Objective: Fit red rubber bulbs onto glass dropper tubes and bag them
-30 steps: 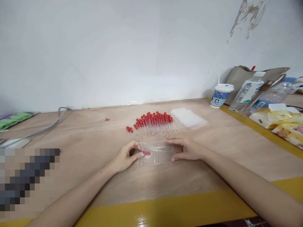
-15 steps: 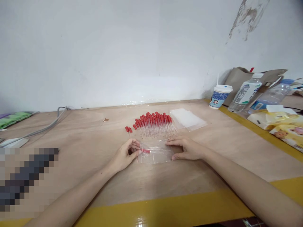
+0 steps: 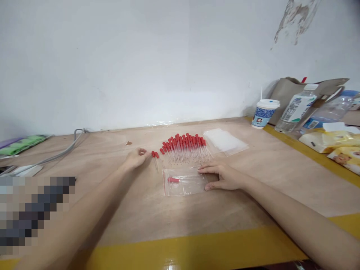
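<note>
A clear zip bag (image 3: 191, 189) lies flat on the table with a red-bulbed dropper (image 3: 173, 180) inside it. My right hand (image 3: 222, 176) is at the bag's right end, gripping its edge between thumb and fingers, which stay wide of each other. To the upper left, my left hand (image 3: 137, 157) is open, its fingertips right beside two separate droppers (image 3: 153, 154) with red bulbs. Whether they touch I cannot tell. Many more glass droppers (image 3: 184, 142) lie in a dense row behind the bag, bulbs pointing away from me.
A stack of flat plastic bags (image 3: 225, 140) lies right of the droppers. Along the right side stand a lidded paper cup (image 3: 264, 114), a bottle (image 3: 296, 108) and a yellow packet (image 3: 323, 140). A grey cable (image 3: 66, 144) runs across the left, near a green item (image 3: 25, 144).
My left hand has let go of the bag's left end and moved up and left to the two separate droppers. My right hand has stayed at the bag.
</note>
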`<state>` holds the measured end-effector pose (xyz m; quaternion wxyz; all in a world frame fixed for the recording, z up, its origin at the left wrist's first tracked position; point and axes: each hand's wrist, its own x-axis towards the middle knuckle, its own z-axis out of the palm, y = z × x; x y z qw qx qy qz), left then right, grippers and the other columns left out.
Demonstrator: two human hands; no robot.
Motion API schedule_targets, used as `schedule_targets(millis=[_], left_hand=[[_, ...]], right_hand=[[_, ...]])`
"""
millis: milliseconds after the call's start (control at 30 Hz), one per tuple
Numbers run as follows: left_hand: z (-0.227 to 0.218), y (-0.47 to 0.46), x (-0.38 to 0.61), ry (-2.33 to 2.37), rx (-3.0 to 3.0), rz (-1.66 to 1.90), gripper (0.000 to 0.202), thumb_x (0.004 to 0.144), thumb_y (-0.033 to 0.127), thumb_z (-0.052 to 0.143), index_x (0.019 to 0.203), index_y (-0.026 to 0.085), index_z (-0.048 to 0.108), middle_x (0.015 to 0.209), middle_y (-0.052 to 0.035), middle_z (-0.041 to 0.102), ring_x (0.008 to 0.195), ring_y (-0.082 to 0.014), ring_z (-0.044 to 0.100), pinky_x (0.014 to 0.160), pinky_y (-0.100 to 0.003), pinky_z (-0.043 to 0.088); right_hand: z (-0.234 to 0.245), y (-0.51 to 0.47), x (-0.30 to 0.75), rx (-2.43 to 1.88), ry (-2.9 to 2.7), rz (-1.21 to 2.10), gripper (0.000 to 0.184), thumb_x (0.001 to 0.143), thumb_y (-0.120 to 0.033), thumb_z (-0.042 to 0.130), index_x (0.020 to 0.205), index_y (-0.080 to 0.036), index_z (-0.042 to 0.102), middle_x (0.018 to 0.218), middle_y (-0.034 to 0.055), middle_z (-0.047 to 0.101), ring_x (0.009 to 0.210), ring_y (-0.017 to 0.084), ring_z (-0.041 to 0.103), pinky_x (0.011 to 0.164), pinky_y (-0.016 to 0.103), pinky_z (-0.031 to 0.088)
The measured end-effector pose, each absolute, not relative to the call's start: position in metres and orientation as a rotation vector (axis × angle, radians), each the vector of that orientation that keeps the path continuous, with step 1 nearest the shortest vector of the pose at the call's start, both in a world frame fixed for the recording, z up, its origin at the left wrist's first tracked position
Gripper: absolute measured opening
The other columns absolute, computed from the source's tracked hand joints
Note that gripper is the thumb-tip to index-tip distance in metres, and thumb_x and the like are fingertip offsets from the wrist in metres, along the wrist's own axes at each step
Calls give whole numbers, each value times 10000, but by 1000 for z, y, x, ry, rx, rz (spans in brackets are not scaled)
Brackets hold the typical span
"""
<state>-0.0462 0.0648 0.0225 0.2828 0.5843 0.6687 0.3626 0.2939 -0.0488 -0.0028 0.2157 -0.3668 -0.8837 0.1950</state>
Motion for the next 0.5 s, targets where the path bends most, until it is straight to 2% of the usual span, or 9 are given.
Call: schedule_targets(millis=[133, 233, 400, 500], left_hand=[[27, 79, -25, 1722, 1521, 847, 225, 499, 284, 767, 558, 148, 597, 432, -14, 553, 392, -131, 478, 442, -241, 353], [25, 87, -12, 1683, 1466, 893, 221, 530, 253, 762, 588, 150, 576, 403, -1, 532, 368, -125, 482, 442, -237, 372], [21, 92, -16, 1566, 1358, 1102, 243, 546, 169, 759, 666, 149, 549, 477, 14, 553, 397, -105, 515, 455, -212, 401], [18, 88, -30, 1486, 1257, 1270, 200, 606, 150, 715, 675, 142, 528, 539, 5, 569, 441, -93, 537, 503, -216, 445]], right_hand=[[-3, -49, 294, -1006, -2448, 549, 601, 685, -532, 635, 1187, -209, 562, 1232, 106, 537, 1117, 252, 501, 959, 420, 385], [-3, -49, 294, -1015, -2434, 560, 600, 684, -533, 635, 1189, -218, 561, 1236, 105, 535, 1122, 257, 498, 960, 427, 380], [-3, -49, 294, -1013, -2442, 551, 594, 689, -533, 631, 1188, -220, 561, 1235, 107, 535, 1116, 257, 503, 957, 429, 382], [-3, -48, 294, -1007, -2443, 523, 591, 690, -533, 630, 1181, -210, 568, 1223, 110, 543, 1112, 252, 505, 955, 418, 386]])
